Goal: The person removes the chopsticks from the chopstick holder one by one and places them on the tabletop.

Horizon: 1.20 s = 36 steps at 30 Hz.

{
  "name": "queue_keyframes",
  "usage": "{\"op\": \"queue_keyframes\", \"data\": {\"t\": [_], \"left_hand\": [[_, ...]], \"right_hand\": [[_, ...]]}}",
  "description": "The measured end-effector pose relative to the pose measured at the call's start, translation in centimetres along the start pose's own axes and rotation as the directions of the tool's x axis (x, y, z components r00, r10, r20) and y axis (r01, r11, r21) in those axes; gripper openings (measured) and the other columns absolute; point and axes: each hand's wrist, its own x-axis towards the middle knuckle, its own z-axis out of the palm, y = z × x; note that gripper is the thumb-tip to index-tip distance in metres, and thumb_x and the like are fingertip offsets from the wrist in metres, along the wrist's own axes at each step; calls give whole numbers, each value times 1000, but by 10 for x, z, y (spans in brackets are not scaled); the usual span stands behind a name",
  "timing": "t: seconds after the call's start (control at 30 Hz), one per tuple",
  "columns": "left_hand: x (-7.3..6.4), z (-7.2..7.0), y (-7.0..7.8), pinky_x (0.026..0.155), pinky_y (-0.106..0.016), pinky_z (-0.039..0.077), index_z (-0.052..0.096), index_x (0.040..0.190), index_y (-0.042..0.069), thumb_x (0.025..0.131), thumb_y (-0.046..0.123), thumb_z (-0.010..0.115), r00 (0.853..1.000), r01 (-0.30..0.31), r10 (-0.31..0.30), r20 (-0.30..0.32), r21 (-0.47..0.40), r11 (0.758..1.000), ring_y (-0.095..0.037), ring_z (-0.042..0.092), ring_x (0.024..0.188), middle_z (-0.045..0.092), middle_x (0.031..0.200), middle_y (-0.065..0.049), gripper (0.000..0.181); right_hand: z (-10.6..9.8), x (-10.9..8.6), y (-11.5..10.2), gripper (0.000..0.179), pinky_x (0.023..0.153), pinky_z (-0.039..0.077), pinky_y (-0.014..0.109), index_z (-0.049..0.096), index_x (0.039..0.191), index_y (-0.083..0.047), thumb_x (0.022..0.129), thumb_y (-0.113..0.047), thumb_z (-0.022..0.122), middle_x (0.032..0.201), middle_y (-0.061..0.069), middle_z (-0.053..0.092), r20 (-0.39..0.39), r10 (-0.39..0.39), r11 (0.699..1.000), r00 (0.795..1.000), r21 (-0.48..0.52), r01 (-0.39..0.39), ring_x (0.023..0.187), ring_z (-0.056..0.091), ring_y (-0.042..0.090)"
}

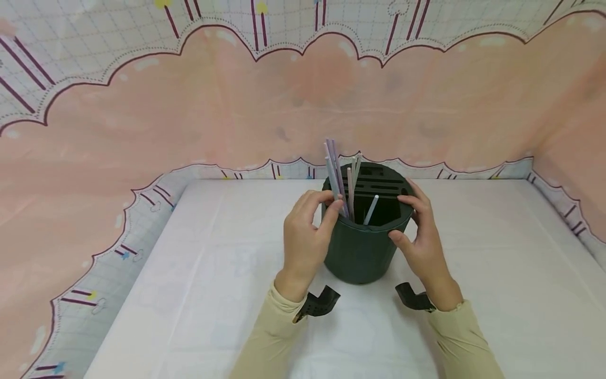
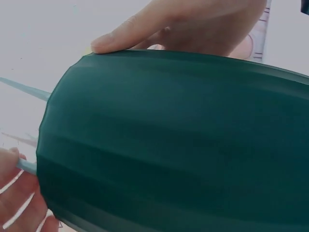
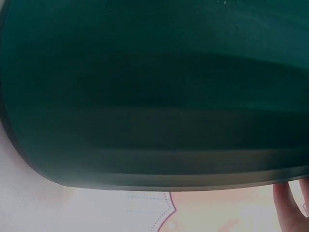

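A dark green holder (image 1: 362, 252) stands upright on the table, its top part slotted and part open. Several thin pastel sticks (image 1: 333, 171) lean out on its left side; whether they are straws or chopsticks I cannot tell. At the left rim, my left hand (image 1: 307, 237) pinches a pale stick (image 2: 26, 166) between thumb and fingertips. My right hand (image 1: 423, 245) grips the holder's right rim, thumb on the front and fingers along the side. A single short stick (image 1: 371, 209) leans in the open compartment, apart from both hands. The holder's wall fills most of both wrist views.
A white cloth-covered table (image 1: 213, 295) surrounds the holder. Behind it hangs a peach curtain (image 1: 236, 121) with a scalloped print. Black wrist mounts (image 1: 318, 302) stick out from both sleeves in front of the holder.
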Motion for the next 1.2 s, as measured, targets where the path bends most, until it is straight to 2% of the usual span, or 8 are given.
{"op": "queue_keyframes", "data": {"t": [0.2,0.37,0.63,0.73,0.93,1.0,1.07,1.2], "left_hand": [[2,-6,0,75,-25,53,64,100,5,89,16,60,999,13,-21,-48,-165,986,-13,63,87,66,95,-5,16],[6,-15,5,67,-30,55,61,101,-2,88,6,59,991,42,-87,-102,-380,924,-19,62,86,64,93,-14,15],[9,-38,10,75,-41,54,53,102,-11,90,1,55,970,-13,-118,-214,-529,849,-23,63,87,62,95,-12,18],[10,-48,10,72,-43,54,52,101,-12,91,1,53,949,-51,-133,-286,-557,829,-26,63,84,62,93,-11,17],[17,-68,6,64,-41,55,53,99,-7,91,0,53,871,-155,-191,-452,-624,766,-30,63,73,59,86,-19,11],[18,-74,3,63,-40,55,53,99,-8,90,2,54,855,-174,-208,-475,-641,747,-31,63,71,58,85,-20,13],[19,-79,-1,62,-39,55,53,99,-8,90,2,55,853,-161,-219,-475,-637,754,-30,62,70,59,84,-20,14],[20,-88,-12,61,-36,55,55,101,-9,90,4,56,878,-42,-250,-408,-586,809,-29,62,73,60,84,-17,17]], "right_hand": [[3,0,1,79,106,18,61,38,133,-5,78,-58,60,152,-1,20,2,5,1000,1000,-15,-5,138,22,21],[5,1,1,79,106,17,61,38,133,-6,78,-59,59,152,-1,20,4,10,1000,1000,-16,-9,138,21,21],[5,0,-2,77,106,17,61,38,133,-7,78,-58,59,151,1,20,4,16,1000,1000,-10,-16,138,21,23],[4,0,-3,77,106,17,61,38,133,-8,78,-58,59,151,1,20,3,19,1000,1000,-19,-19,138,21,23],[2,-1,-3,77,105,18,63,37,133,-8,79,-58,58,151,1,20,-2,11,1000,1000,-23,-11,137,24,23],[2,-1,-2,77,104,18,63,37,133,-7,79,-58,58,151,1,20,0,8,1000,1000,-22,-8,137,24,22],[2,-1,-2,77,104,18,64,37,133,-7,79,-58,58,151,1,20,-2,4,1000,1000,-22,-5,137,23,22],[1,0,-3,78,105,20,61,38,132,-5,78,-58,59,151,1,22,-11,-6,1000,1000,-5,6,136,25,22]]}}
